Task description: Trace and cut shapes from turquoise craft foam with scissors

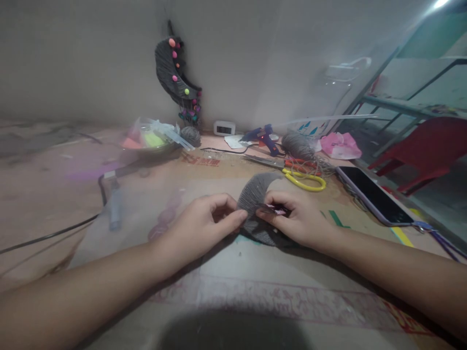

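A crescent wrapped in dark grey yarn (251, 194) lies low over the table between my hands. My left hand (207, 221) is closed, thumb and fingers pinching the crescent's left outer edge. At its inner curve, my right hand (297, 216) is closed, thumb against forefinger, on a small dark piece. A bit of pink and white shows beside those fingers, too small to name. The fingers hide the crescent's right part. Just beyond it lie scissors with yellow handles (304, 181).
A similar crescent with coloured pompoms (170, 73) hangs on the wall. Below are a bowl (156, 148) of bright pieces, a blue glue gun (264, 138), grey yarn (297, 144) and a small white clock (224, 128). A phone (374, 194) lies right; a red chair (430, 150) stands beyond.
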The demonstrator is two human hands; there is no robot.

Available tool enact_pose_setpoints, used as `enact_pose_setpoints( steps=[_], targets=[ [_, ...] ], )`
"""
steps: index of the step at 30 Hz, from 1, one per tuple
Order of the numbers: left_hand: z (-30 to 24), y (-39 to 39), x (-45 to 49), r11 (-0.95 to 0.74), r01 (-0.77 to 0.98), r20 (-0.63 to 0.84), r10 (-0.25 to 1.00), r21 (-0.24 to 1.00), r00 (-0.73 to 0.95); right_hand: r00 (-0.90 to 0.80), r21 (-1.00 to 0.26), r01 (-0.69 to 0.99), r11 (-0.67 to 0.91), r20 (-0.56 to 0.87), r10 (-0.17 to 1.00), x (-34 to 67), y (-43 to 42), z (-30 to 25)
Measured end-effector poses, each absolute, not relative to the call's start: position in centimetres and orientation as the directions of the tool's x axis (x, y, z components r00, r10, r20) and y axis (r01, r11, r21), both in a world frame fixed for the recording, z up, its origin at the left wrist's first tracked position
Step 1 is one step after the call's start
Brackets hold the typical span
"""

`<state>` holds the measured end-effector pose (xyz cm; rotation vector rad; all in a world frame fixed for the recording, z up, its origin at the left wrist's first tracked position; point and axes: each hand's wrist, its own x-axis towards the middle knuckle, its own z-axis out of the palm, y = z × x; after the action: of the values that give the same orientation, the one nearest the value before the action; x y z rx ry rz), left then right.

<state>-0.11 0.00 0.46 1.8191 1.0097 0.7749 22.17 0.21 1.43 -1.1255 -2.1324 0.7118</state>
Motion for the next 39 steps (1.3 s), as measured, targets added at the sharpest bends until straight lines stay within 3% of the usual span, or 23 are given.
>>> enact_pose_setpoints(
  steps=[6, 13, 25, 31, 34, 37, 39],
  targets=[
    [0.8, 0.1, 0.1, -0.147, 0.167, 0.048, 0.872, 0.975, 0.487, -0.418, -0.732, 0.503, 0.459, 0.259, 0.871, 22.2, 0.2, 1.4],
    [0.6, 0.0, -0.1, -0.282, 0.351, 0.080, 0.866, 0.893, 0.493, -0.397, -0.753, 0.496, 0.433, 0.247, 0.884, 22.2, 0.2, 1.6],
    [0.5, 0.1, 0.0, -0.208, 0.234, 0.077, 0.880, 0.950, 0.469, -0.434, -0.740, 0.498, 0.452, 0.238, 0.869, 22.2, 0.2, 1.3],
    [0.5, 0.0, 0.0, -0.188, 0.214, 0.061, 0.868, 0.959, 0.492, -0.397, -0.798, 0.460, 0.389, 0.207, 0.894, 22.1, 0.5, 0.9],
    [0.4, 0.2, 0.0, -0.185, 0.265, 0.033, 0.871, 0.946, 0.490, -0.338, -0.872, 0.363, 0.328, 0.205, 0.919, 22.0, 1.0, 1.2],
    [0.0, 0.4, 0.1, -0.110, 0.207, 0.003, 0.889, 0.972, 0.457, -0.227, -0.970, 0.086, 0.226, 0.202, 0.953, 22.2, 0.6, 3.5],
    [-0.3, 0.5, 0.2, -0.069, 0.182, -0.019, 0.897, 0.981, 0.443, -0.270, -0.983, -0.075, 0.166, 0.180, 0.946, 22.8, -0.9, 5.8]
  ],
)
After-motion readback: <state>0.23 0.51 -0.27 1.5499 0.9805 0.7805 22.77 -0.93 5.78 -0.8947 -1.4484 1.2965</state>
